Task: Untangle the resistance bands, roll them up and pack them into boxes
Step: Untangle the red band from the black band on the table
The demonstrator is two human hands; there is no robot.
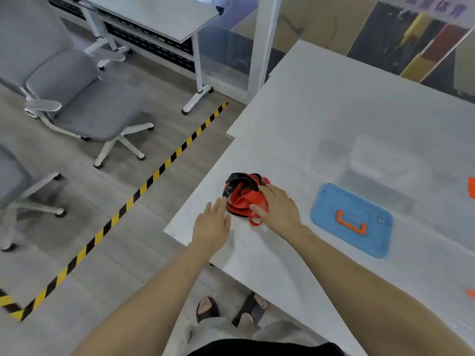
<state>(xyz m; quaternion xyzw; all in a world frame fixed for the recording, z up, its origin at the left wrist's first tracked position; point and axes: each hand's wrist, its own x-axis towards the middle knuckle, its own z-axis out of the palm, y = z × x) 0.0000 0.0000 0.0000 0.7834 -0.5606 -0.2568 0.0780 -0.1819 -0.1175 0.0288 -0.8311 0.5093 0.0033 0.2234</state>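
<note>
Right hand (279, 209) grips bands (240, 196) (red, black) — left hand (212, 224) beside.

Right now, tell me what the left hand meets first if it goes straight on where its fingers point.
The tangled bands. The left hand aims straight fingers at their black edge, seemingly just short of touching; depth is unclear.

clear box (370, 160) blurred, orange item (472, 187) cut off at edge, bands (240, 199) partly hidden
</note>
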